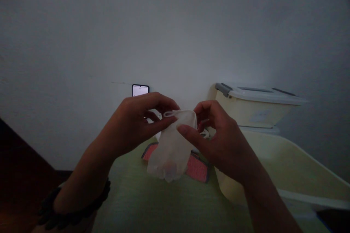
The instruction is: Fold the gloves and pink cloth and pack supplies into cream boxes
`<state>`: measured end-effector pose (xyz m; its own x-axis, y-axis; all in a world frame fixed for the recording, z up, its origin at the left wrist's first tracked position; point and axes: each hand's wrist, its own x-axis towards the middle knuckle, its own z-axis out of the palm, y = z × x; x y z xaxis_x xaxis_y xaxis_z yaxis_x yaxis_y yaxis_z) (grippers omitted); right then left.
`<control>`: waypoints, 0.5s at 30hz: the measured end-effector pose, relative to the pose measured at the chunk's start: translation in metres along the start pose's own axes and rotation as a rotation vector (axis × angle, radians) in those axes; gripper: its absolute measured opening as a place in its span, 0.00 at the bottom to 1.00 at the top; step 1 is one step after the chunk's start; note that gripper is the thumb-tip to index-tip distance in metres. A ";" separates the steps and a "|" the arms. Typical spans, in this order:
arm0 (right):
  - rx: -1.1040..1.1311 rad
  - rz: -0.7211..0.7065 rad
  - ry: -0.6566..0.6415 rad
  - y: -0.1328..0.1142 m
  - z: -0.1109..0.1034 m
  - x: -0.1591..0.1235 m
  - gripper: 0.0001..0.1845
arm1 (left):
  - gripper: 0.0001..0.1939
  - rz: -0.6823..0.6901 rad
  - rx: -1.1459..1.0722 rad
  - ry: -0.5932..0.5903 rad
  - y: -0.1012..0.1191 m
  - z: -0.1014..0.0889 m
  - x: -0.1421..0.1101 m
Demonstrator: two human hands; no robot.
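Note:
A thin, whitish, see-through bag (175, 145) hangs between my hands above the table, its folded rim at the top and its crinkled lower end down. My left hand (144, 120) pinches the rim on the left, thumb in front and fingers behind, beside a small loop of the edge. On the other side, my right hand (214, 134) grips the upper right of the bag between thumb and curled fingers. A faint darker patch shows through near the bottom; what it is I cannot make out. Behind the bag lies a pink cloth (197, 168) with grey edging, partly covered.
A phone (140, 90) with a lit screen stands against the pale wall (175, 36). To the right are a lidded cream box (254, 111) with grey latches and a large open cream bin (295, 160). The table (164, 207) is greenish. A small light object is half hidden behind my right hand.

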<state>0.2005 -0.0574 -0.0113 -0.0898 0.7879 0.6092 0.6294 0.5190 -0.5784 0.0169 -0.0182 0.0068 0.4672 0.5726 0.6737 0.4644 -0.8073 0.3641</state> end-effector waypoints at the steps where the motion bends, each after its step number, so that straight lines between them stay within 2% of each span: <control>1: -0.008 -0.004 -0.001 0.001 0.001 0.000 0.15 | 0.07 -0.002 0.002 0.003 0.000 0.000 0.000; 4: -0.011 -0.012 -0.005 0.006 -0.003 0.002 0.07 | 0.06 -0.011 -0.004 0.024 -0.002 -0.002 0.001; 9: -0.044 -0.049 0.020 0.012 -0.017 0.004 0.03 | 0.06 -0.057 -0.163 0.046 -0.010 -0.003 0.000; 12: -0.063 -0.087 0.070 0.013 -0.022 0.005 0.04 | 0.07 -0.064 -0.343 0.067 -0.014 -0.002 -0.001; 15: 0.026 -0.089 0.098 0.013 -0.022 0.006 0.06 | 0.07 -0.071 -0.481 0.090 -0.016 0.000 -0.001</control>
<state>0.2253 -0.0533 -0.0039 -0.0677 0.7030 0.7079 0.6023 0.5945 -0.5327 0.0090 -0.0058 -0.0003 0.3706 0.6311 0.6814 0.0829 -0.7532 0.6525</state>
